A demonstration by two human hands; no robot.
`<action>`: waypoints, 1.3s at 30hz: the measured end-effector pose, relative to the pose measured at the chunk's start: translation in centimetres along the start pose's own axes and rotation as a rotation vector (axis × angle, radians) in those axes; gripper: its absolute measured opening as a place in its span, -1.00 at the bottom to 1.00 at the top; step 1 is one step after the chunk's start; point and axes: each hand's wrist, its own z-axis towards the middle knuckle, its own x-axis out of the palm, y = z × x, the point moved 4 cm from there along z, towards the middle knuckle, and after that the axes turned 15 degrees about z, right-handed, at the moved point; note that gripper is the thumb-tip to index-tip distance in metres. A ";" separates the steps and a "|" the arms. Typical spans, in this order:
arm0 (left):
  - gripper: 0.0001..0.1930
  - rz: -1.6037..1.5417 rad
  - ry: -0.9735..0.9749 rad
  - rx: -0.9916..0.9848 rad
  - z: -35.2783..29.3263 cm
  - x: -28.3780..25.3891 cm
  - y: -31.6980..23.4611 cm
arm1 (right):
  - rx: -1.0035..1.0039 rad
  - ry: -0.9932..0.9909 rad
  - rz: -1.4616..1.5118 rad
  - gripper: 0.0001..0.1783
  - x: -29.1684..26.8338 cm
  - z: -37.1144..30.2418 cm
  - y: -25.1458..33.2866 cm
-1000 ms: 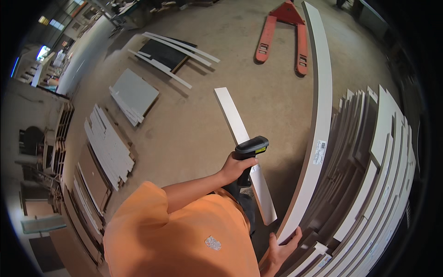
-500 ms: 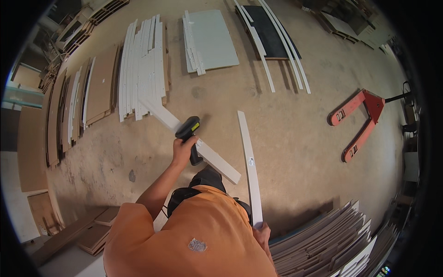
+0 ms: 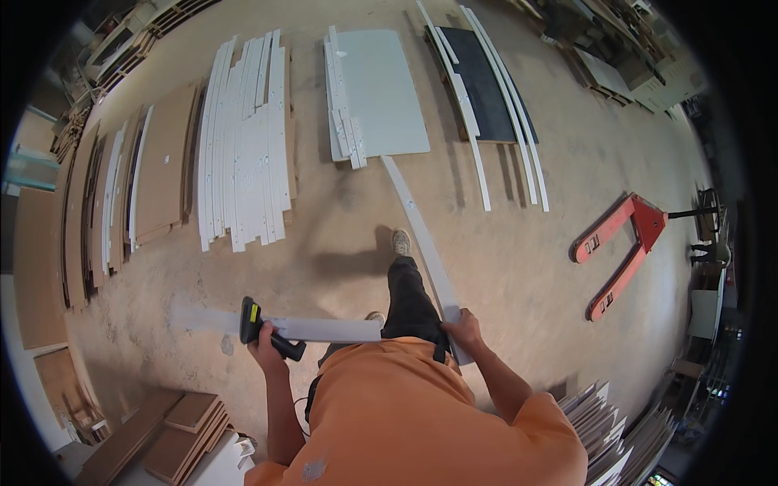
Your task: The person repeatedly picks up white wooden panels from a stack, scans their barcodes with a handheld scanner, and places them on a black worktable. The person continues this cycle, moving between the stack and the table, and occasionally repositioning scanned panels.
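Observation:
My left hand (image 3: 266, 347) is wrapped around a black handheld barcode scanner (image 3: 250, 322) with a yellow patch. The same hand also grips a white board strip (image 3: 336, 330), held crosswise before my waist; its far left end is blurred. At my right hip, my right hand (image 3: 463, 328) is closed on the near part of a longer white board strip (image 3: 425, 247). This strip slants forward and left, its far tip appearing just below the pale panel stack. A small label shows on its face.
Ahead lie a pile of white strips (image 3: 243, 154), a pale panel stack (image 3: 389, 97) and a dark panel (image 3: 478, 89) with strips on it. Brown boards (image 3: 166, 170) lie left, a red pallet jack (image 3: 648, 223) right. Cut boards (image 3: 190, 441) and upright panels (image 3: 596, 421) flank me.
My body has turned and stepped forward. The scanner and left strip have swung left and level. My right hand has come up beside my waist, and its strip now slants toward the pale stack.

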 end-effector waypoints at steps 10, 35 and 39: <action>-0.75 0.077 -0.250 -0.075 10.2 13.1 -8.1 | -0.063 -0.062 -0.200 -0.16 -4.2 33.8 19.6; -0.40 0.451 -0.042 -0.611 18.6 35.1 -4.4 | -0.273 -0.005 0.033 0.19 25.0 88.5 39.5; -0.44 0.554 -0.014 -0.816 16.8 34.4 -0.7 | -0.370 -0.014 0.078 0.14 29.4 96.0 42.9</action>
